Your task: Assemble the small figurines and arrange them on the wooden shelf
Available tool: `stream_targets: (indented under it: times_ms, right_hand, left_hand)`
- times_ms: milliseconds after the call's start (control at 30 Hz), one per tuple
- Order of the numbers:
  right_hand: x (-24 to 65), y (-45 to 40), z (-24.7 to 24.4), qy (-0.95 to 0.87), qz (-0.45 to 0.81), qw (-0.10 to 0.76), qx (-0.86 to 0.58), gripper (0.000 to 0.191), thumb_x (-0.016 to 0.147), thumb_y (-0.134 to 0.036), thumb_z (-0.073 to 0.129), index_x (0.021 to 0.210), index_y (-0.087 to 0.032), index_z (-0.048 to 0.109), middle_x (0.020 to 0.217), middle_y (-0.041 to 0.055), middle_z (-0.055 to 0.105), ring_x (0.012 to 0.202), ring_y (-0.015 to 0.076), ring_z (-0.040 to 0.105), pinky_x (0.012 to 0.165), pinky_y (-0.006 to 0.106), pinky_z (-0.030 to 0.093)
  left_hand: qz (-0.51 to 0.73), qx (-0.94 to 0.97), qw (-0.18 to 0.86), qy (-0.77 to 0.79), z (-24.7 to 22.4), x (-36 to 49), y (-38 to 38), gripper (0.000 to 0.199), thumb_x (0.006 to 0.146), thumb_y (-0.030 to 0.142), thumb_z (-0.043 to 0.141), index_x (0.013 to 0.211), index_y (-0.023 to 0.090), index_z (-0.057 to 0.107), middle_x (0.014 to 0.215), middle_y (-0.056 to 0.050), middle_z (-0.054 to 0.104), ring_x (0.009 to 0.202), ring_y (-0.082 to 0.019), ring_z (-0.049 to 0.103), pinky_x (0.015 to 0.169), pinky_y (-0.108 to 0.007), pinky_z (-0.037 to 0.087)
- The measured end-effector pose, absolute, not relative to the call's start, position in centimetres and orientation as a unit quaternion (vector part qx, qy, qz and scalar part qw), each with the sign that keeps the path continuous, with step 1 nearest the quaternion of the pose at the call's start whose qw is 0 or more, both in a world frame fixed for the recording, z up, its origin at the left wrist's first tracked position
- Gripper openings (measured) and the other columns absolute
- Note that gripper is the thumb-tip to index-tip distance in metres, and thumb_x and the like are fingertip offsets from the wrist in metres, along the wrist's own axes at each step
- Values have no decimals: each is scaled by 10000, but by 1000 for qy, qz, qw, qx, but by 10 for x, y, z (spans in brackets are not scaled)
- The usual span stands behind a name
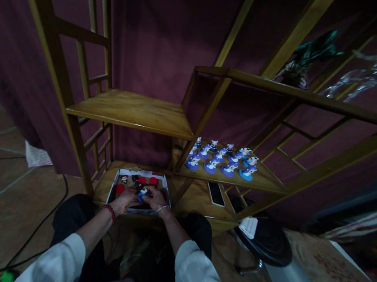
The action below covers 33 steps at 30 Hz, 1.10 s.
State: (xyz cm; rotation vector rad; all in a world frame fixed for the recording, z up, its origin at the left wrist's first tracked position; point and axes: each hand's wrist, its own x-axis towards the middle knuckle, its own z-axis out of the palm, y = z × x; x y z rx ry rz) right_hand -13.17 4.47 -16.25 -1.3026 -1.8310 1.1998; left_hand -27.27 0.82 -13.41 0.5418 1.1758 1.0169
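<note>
Both hands are over a shallow white-edged cardboard box (pixel 115 186) on the low shelf. Between them is a small blue and white figurine (pixel 142 193), tilted slightly. My left hand (pixel 127 199), with a red bead bracelet above it, closes its fingers on the figurine's left side. My right hand (pixel 156 199), wearing a pale bracelet, pinches the figurine from the right. In the box lie red round pieces (pixel 153 181) and small black figures (pixel 124 179), partly hidden by the hands. Fine detail of the fingertips is dim and small.
On the raised shelf to the right stand rows of purple and white figurines (pixel 211 165), with darker ones behind. A phone (pixel 216 194) lies on the low shelf right of the box. A bare wooden shelf board (pixel 134 110) juts out above the box. A black round seat (pixel 265 241) stands at right.
</note>
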Motion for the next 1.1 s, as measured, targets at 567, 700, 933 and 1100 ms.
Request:
stream_targets:
  times_ms: [567, 700, 933, 1100]
  right_hand:
    - [-132, 42, -161, -705, 444, 261, -488, 375, 661, -167, 615, 1028, -224, 570, 889, -9, 649, 862, 150, 605, 804, 277, 457]
    - [-130, 44, -165, -698, 450, 270, -487, 383, 654, -162, 616, 1029, -228, 573, 894, -10, 653, 871, 156, 605, 810, 283, 461]
    - [-128, 44, -154, -692, 450, 294, -482, 342, 678, -167, 583, 1017, -210, 600, 917, 1, 657, 858, 159, 604, 802, 283, 467]
    - [-126, 45, -142, -689, 429, 303, -500, 282, 695, -225, 583, 973, -189, 615, 880, 7, 657, 840, 162, 595, 794, 295, 459]
  left_hand:
    - [458, 214, 658, 558, -133, -269, 9, 203, 583, -50, 558, 676, 129, 533, 644, -31, 632, 663, -148, 634, 699, -293, 522]
    - [462, 212, 653, 562, -133, -268, 9, 194, 578, -21, 582, 680, 137, 530, 621, -22, 630, 648, -148, 635, 692, -294, 524]
    - [464, 204, 650, 566, -122, -267, 9, 215, 612, -25, 580, 756, 136, 571, 650, -25, 636, 696, -143, 633, 718, -274, 513]
    - [483, 194, 667, 532, -110, -266, 7, 230, 663, -70, 518, 752, 127, 596, 721, -31, 643, 690, -103, 611, 727, -227, 505]
